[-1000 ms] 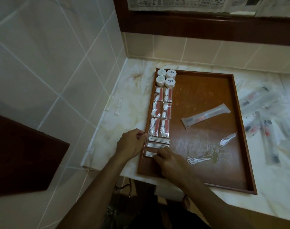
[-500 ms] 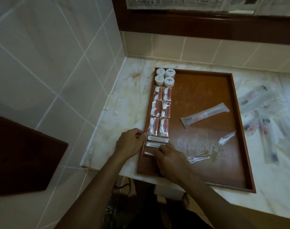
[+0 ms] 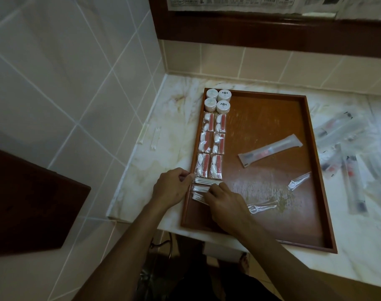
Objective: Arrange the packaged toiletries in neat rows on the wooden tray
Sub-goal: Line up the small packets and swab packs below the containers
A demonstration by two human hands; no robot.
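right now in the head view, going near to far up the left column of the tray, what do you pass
swab packets under the right hand → three rows of paired red-and-white packets → four round white jars in the far left corner of the wooden tray

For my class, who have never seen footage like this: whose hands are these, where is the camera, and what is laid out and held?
There is no machine here. A person wears a camera on the head, so this single view looks down at their own arms. A wooden tray sits on a marble counter. Along its left side stand four round white jars, then six red-and-white packets in pairs, then cotton swab packets. The left hand pinches a swab packet at the tray's left rim; the right hand presses on the nearest ones. A long toothbrush packet lies loose on the tray.
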